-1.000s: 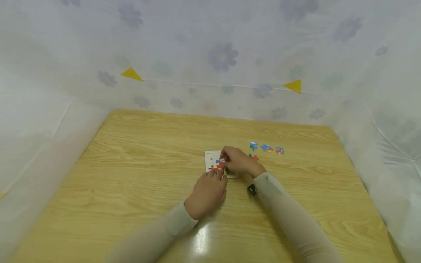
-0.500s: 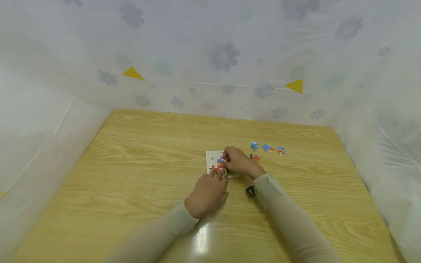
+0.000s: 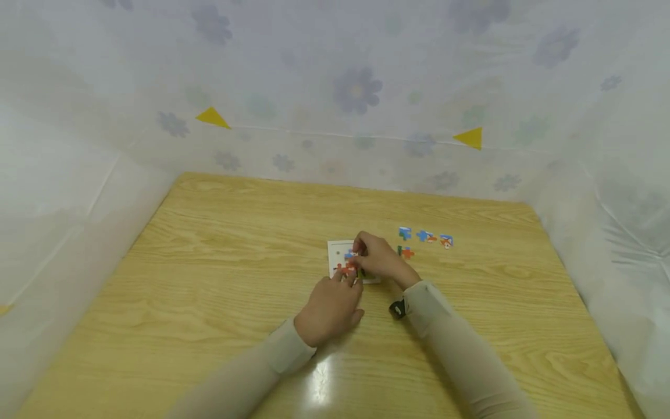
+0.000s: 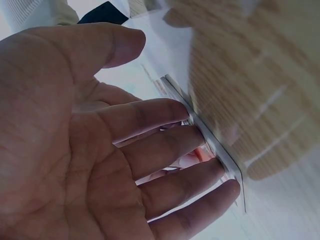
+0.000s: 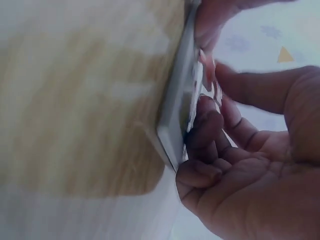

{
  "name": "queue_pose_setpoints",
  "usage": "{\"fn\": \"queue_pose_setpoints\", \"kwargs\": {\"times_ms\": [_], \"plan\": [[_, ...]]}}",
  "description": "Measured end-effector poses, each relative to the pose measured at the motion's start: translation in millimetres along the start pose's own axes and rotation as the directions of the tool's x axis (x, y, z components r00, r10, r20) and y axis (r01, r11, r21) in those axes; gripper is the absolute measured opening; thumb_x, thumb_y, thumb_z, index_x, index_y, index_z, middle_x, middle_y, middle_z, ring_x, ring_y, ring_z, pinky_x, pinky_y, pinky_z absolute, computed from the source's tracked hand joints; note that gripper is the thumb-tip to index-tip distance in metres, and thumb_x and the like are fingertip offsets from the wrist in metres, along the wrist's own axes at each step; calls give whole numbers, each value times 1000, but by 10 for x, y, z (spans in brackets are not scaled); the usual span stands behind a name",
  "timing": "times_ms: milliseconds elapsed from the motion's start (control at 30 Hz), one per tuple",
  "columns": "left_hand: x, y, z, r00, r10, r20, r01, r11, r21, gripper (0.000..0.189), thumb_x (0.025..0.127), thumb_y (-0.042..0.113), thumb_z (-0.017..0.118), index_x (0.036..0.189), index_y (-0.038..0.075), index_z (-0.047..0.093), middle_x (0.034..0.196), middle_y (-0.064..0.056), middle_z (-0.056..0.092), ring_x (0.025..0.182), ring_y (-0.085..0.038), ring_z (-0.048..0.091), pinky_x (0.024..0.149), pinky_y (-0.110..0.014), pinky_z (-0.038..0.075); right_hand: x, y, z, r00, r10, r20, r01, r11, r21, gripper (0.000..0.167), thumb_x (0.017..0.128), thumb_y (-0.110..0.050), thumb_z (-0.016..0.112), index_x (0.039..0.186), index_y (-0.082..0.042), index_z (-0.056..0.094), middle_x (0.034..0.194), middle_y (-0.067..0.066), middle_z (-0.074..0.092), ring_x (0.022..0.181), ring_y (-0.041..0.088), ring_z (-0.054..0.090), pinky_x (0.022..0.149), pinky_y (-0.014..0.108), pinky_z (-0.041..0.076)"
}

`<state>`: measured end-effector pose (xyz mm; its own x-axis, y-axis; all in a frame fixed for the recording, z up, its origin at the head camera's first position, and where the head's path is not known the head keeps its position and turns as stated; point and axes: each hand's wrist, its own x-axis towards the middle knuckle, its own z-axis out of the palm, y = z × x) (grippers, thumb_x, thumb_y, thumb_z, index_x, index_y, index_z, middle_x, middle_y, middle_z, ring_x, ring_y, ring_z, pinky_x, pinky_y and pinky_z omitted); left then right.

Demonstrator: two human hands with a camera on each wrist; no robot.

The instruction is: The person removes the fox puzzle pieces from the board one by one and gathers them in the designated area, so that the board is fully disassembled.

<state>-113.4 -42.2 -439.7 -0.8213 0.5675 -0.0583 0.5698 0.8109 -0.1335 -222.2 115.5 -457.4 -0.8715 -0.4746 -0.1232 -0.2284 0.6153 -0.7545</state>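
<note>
In the head view a small white puzzle frame [image 3: 334, 245] lies on the table, with red and blue jigsaw pieces [image 3: 343, 269] inside it. My left hand [image 3: 330, 308] rests its nearly straight fingers on the near edge of the frame and the pieces there; its thumb stands apart. My right hand [image 3: 380, 257] reaches over the frame's right side. In the right wrist view its thumb and fingers pinch a thin jigsaw piece [image 5: 218, 93] just above the frame, while the other fingers curl close to the rim. The right hand hides part of the frame.
To the right of the frame lie several loose jigsaw pieces, including a blue-green one [image 3: 405, 233], a fox-coloured one [image 3: 446, 241] and a red-green one [image 3: 406, 252]. The wooden table [image 3: 220, 262] is bordered by flower-patterned white curtains [image 3: 314, 87].
My right hand has shifted very slightly, its thumb moving a little left over the pieces and its wrist turning a little. The left hand stays on the frame's near edge.
</note>
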Motion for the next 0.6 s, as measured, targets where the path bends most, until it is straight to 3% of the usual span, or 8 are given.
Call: {"fn": "queue_pose_setpoints", "kwargs": {"times_ms": [233,367,600], "plan": [[13,9,4,998,-11,57,12,1000,-21,66,96,60,64,141,13,64,149,-7,58,135,-29,56,92,-42,59,7,14,32,999,-21,-27,22,999,26,13,98,-5,70,102,-6,58,93,7,60,82,20,56,71,32,50],[13,9,12,998,-11,59,12,1000,-17,67,95,62,64,141,14,64,149,-6,58,135,-28,55,92,-42,58,-2,-3,26,999,-31,-31,32,999,32,12,97,-4,70,105,-4,61,94,7,60,84,20,57,72,31,50],[15,-6,2,997,-15,79,17,1000,-24,69,95,63,63,145,15,62,151,-5,56,137,-29,54,97,-44,57,-96,6,-147,995,-72,-69,76,995,65,5,101,-6,66,105,-3,66,93,8,64,81,21,58,72,35,50]]}}
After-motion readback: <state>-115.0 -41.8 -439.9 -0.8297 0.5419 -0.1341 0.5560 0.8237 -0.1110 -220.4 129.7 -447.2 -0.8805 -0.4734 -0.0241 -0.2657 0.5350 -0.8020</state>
